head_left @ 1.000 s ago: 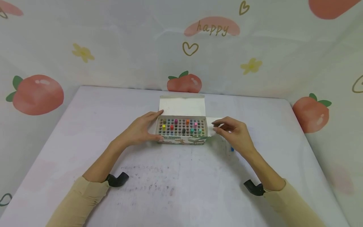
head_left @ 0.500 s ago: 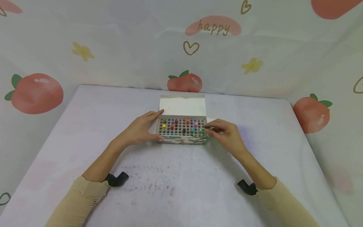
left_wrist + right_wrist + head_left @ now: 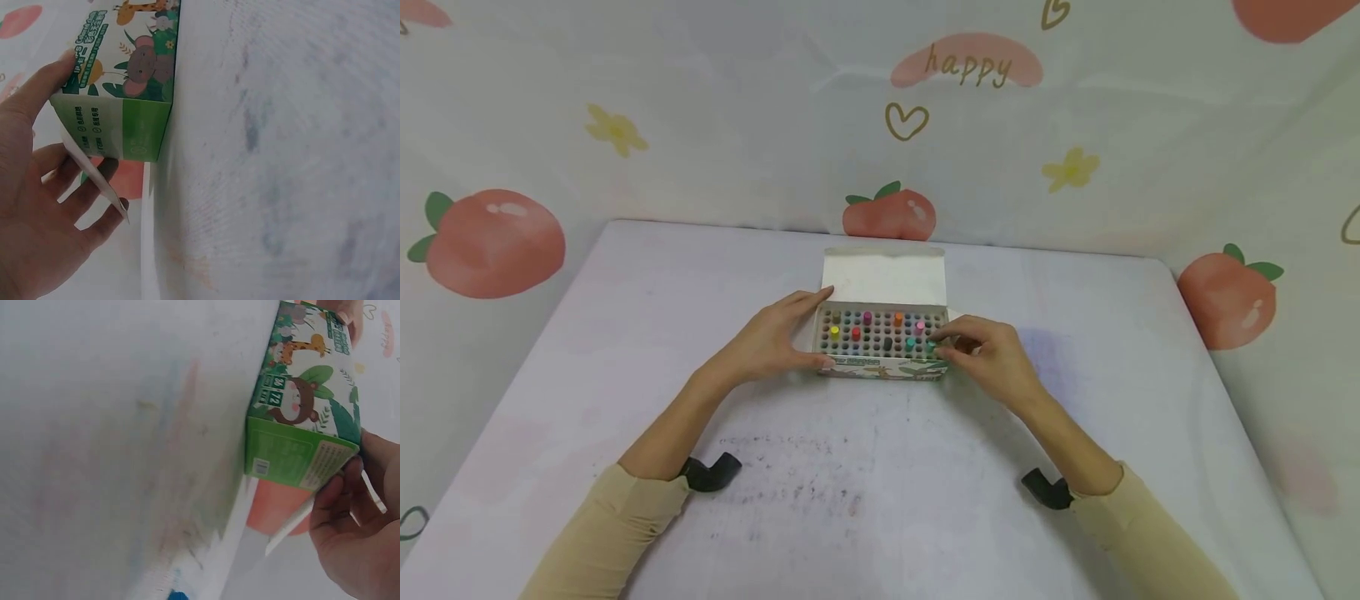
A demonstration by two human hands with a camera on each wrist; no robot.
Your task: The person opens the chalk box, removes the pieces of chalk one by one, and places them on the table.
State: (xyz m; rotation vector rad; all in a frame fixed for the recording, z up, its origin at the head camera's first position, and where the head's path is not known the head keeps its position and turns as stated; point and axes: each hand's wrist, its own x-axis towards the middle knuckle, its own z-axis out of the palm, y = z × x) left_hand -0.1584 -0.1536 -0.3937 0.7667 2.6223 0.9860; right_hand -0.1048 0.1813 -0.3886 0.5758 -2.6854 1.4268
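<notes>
A cardboard chalk box (image 3: pixel 882 369), printed with animals, stands with its lid raised at the back. Coloured chalk ends poke up from its holed tray, among them a red chalk (image 3: pixel 856 333), a yellow chalk (image 3: pixel 835 332) and a pink chalk (image 3: pixel 920 327). My left hand (image 3: pixel 769 340) holds the box's left end, thumb on the printed front and fingers behind the side flap (image 3: pixel 94 172). At the right end, my right hand (image 3: pixel 988 354) pinches a teal chalk (image 3: pixel 931 345) between thumb and index finger; fingers partly hide it.
The raised white lid (image 3: pixel 885 277) leans toward the patterned backdrop (image 3: pixel 760 108). A small blue piece (image 3: pixel 178 595) lies on the chalk-smudged table (image 3: pixel 865 517); in the head view it is hidden. A right side flap (image 3: pixel 290 522) sticks out.
My right hand has moved left from beside the box to the teal chalk at its right end. The blue piece has gone out of sight in the head view. My left hand stays put.
</notes>
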